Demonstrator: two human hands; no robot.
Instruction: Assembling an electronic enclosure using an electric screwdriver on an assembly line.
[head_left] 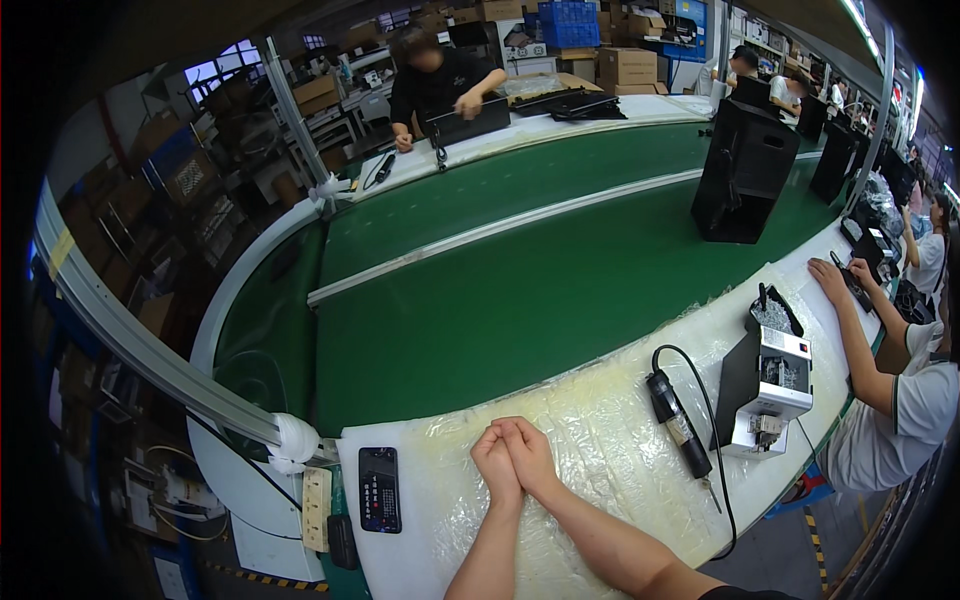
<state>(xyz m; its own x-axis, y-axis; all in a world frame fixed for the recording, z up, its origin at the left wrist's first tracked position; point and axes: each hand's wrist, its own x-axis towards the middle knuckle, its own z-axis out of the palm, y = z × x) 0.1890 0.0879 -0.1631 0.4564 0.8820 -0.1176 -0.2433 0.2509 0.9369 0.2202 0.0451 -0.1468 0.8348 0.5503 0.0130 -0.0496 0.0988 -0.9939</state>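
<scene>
Both hands rest on the plastic-covered counter point(600, 420), the left hand point(495, 468) pressed against the right hand point(530, 455), fingers curled together and holding nothing. Near the left hand lies a black phone point(379, 489); an electric screwdriver point(677, 424) lies to the right.

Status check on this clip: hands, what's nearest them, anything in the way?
Left hand and right hand clasped together, empty, resting on the plastic-covered bench. Nearest: phone to the left, electric screwdriver to the right. Nothing between the hands and either.
</scene>
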